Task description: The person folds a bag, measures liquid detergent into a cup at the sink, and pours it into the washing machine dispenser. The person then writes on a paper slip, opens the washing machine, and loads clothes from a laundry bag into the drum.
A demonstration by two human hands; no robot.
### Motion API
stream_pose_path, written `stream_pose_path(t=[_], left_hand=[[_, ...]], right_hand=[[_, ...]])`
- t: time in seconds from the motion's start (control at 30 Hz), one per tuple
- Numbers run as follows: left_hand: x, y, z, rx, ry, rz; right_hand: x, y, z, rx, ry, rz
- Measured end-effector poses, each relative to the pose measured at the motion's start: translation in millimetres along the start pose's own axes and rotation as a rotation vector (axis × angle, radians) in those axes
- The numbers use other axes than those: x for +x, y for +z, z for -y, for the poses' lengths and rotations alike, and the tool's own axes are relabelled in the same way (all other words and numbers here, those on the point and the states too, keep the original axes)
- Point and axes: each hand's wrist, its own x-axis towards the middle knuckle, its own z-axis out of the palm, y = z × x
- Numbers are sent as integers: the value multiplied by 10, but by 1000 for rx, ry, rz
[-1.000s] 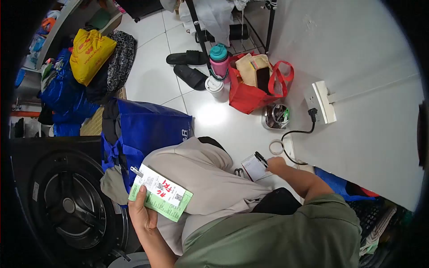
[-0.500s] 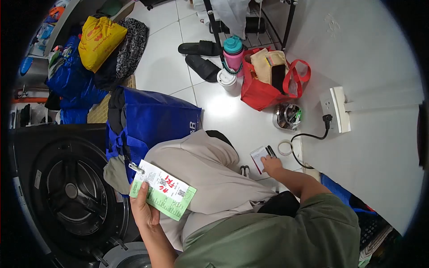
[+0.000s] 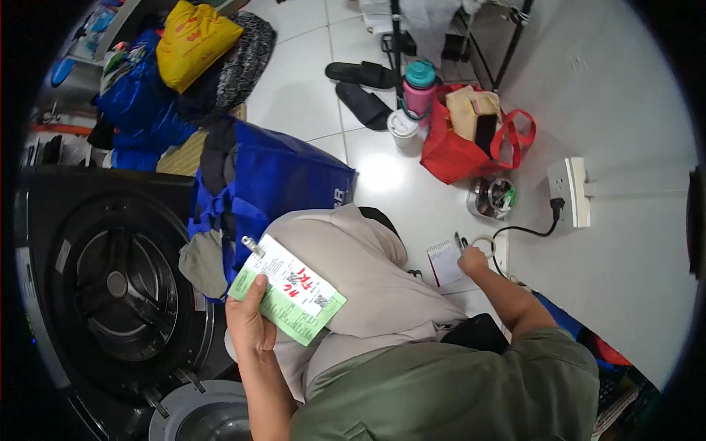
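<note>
My left hand (image 3: 250,320) is closed on a green paper slip (image 3: 300,322), with the thumb on top. Over it lies a white slip (image 3: 290,275) with printed codes and red handwriting, joined at the upper corner by a metal clip (image 3: 251,245). On the floor to the right, my right hand (image 3: 473,261) is closed around a dark pen (image 3: 457,239) whose end sticks up past the fingers; a second pen seems to be beside it. Just left of that hand lies a small spiral notepad (image 3: 444,263) with a white page. Most of my right fingers are hidden.
A blue bag of clothes (image 3: 294,165) stands by my knee, beside a black washing machine (image 3: 51,242) with its door (image 3: 173,411) open. Ahead are a red bag (image 3: 441,151), a tumbler (image 3: 419,95), a white cup (image 3: 402,132), a jar (image 3: 491,202) and a plugged-in cord (image 3: 533,233).
My right hand has come off the notepad to its right side, lifting the pen from the page. My left hand still holds the slips. The whole view has shifted slightly.
</note>
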Motion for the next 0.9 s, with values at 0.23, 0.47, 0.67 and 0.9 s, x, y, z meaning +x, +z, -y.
stream_pose_path(t=[0.23,0.47,0.67,0.9], left_hand=[[40,-33,-29,-61,-54,49],[87,-36,-22,-97,-65,184],[-8,-43,88,-52,34,142],[14,10,91,-79,88,139]], right_hand=[[-371,-1609,1513,1035,-639,-214],[-1816,-2665,3441,1399,-954,172],[-1908,-2208,3791,1213,-976,293],[-1942,-2136,3741,1077,-979,212]])
